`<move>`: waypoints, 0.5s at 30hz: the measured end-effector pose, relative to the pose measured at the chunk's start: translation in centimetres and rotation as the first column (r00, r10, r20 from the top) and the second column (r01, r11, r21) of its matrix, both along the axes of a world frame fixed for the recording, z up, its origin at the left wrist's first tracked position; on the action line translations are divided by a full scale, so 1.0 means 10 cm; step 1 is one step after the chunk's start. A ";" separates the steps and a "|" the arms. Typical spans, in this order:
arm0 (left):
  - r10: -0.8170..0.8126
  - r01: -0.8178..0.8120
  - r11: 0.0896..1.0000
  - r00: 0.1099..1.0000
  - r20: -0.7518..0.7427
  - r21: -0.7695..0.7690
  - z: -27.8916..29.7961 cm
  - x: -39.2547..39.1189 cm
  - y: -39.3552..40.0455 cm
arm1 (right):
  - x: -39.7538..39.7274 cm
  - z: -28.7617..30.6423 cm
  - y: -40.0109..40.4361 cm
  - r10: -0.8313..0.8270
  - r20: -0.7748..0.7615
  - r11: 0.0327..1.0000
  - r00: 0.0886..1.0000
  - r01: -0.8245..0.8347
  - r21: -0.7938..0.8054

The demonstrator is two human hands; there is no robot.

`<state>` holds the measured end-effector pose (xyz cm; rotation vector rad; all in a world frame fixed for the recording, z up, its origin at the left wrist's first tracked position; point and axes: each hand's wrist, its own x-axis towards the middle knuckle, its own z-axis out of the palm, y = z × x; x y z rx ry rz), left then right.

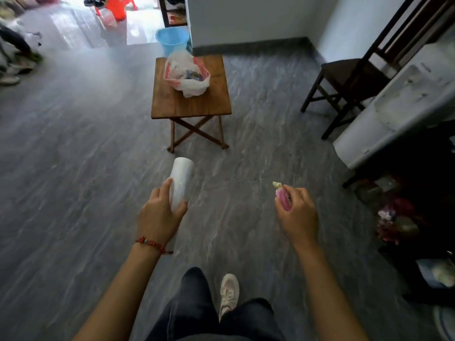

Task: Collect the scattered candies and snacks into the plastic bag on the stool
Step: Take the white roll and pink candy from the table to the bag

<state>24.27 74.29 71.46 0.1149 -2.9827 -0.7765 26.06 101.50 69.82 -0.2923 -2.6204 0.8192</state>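
My left hand grips a white cylindrical snack tube that points away from me. My right hand holds a pink wrapped candy with a pale twisted end sticking out. Both hands hover over the grey floor, well short of the wooden folding stool ahead. On the far part of the stool sits a white and red plastic bag, its mouth open, with several colourful packets inside.
A blue plastic bucket stands behind the stool by a white wall. A dark wooden chair and a white appliance line the right side, with dark clutter below. My legs and a white shoe are at the bottom.
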 end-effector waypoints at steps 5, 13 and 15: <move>0.049 -0.049 0.999 0.998 -0.024 0.003 -0.01 -0.78 0.06 | -0.90 0.00 0.02 0.053 0.010 0.999 0.999 -0.053 -0.002; 0.067 -0.067 0.998 0.998 -0.022 0.008 -0.20 -2.30 -0.14 | -2.49 -0.16 -0.22 0.096 0.011 0.995 0.995 -0.096 0.008; 0.066 -0.066 0.998 0.998 -0.006 0.010 -0.22 -2.77 -0.24 | -2.97 -0.18 -0.31 0.093 0.023 0.996 0.995 -0.093 0.009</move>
